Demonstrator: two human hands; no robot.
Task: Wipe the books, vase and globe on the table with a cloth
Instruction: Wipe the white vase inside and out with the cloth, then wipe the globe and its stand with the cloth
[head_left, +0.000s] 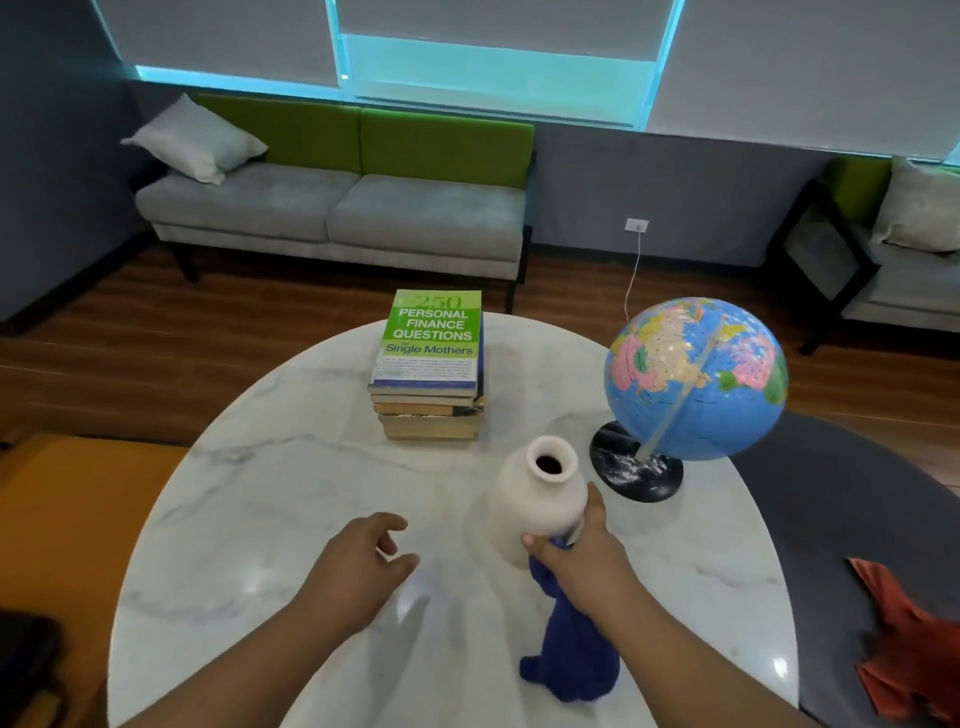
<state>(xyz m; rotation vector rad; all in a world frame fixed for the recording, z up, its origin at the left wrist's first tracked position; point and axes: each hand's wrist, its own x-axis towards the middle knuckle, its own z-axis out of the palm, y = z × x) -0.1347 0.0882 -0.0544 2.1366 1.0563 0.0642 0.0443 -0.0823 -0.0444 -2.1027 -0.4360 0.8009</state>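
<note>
Marble table (270, 519), globe (696, 379) at far right, stacked books (431, 364) at far centre. The vase (540, 499) stands near, right of centre; a blue cloth (576, 654) is clamped by the right hand (582, 551) against its lower wall. The left hand (363, 561) is held loose and empty, just left. The vase is best steadied by it during wiping.

- Behind the vase (540, 499), on the surface (260, 493): books (428, 374), stacked.
- Right of the vase, slightly behind: globe (696, 379).
- Just before the vase, touching it: cloth (571, 649).
</note>
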